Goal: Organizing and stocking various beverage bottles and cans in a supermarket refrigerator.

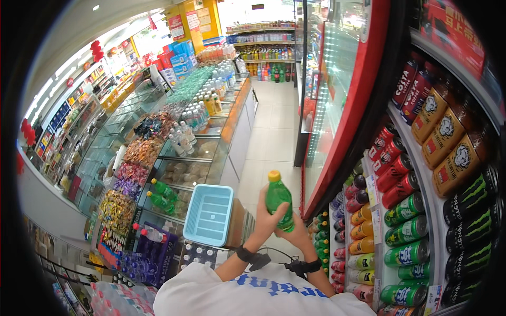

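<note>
A green plastic bottle [278, 195] with a yellow cap is held up, slightly tilted, in front of my chest. My left hand [268, 215] is closed round its body, the thumb lying across the front. Against the bottle's lower right side, my right hand [298, 231] also grips it, its fingers mostly hidden behind. To the left, a light blue plastic basket [232, 213] with nothing in it stands beside the counter. Two more green bottles with yellow caps, one of them a green bottle [161, 203], rest on the counter's glass top.
On the right, cooler shelves [380, 247] hold rows of cans and bottles, close to my right arm. A red-framed glass door [348, 116] stands open ahead. The glass counter [203, 150] carries candy piles [142, 152] and bottles. A tiled aisle [269, 131] leads to far shelves.
</note>
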Tool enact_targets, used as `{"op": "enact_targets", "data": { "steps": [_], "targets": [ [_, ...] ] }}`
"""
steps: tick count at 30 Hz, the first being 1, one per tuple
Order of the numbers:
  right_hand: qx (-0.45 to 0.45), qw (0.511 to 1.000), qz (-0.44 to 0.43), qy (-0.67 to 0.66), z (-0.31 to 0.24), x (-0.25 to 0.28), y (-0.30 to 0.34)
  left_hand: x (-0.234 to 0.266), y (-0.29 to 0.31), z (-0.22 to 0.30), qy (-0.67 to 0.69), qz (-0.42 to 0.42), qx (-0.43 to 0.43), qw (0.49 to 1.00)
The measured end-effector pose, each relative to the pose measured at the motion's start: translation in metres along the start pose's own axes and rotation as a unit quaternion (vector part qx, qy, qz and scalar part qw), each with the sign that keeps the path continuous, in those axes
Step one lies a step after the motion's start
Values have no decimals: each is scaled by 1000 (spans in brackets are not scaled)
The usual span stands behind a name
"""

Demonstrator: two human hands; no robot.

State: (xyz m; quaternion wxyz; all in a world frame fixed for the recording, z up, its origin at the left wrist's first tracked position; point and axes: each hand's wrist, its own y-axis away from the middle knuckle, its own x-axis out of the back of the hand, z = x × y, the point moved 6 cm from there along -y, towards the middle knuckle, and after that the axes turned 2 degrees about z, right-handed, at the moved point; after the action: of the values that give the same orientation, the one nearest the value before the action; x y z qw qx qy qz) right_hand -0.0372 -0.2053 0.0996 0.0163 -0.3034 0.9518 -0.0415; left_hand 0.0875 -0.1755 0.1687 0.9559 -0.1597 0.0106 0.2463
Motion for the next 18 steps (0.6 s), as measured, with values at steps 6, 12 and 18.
{"op": "enact_targets", "data": {
  "steps": [6, 12, 18],
  "targets": [
    [35, 995, 13, 91, 8, -22, 22, 16, 22, -37, 20, -105, 82, 991],
    [-12, 990, 121, 66, 27, -13, 55, 48, 29, -123, 148, 1, 244, 958],
    [-74, 968, 239, 28, 10, 25, 102, 25, 59, -126, 373, -47, 502, 779]
  ]
}}
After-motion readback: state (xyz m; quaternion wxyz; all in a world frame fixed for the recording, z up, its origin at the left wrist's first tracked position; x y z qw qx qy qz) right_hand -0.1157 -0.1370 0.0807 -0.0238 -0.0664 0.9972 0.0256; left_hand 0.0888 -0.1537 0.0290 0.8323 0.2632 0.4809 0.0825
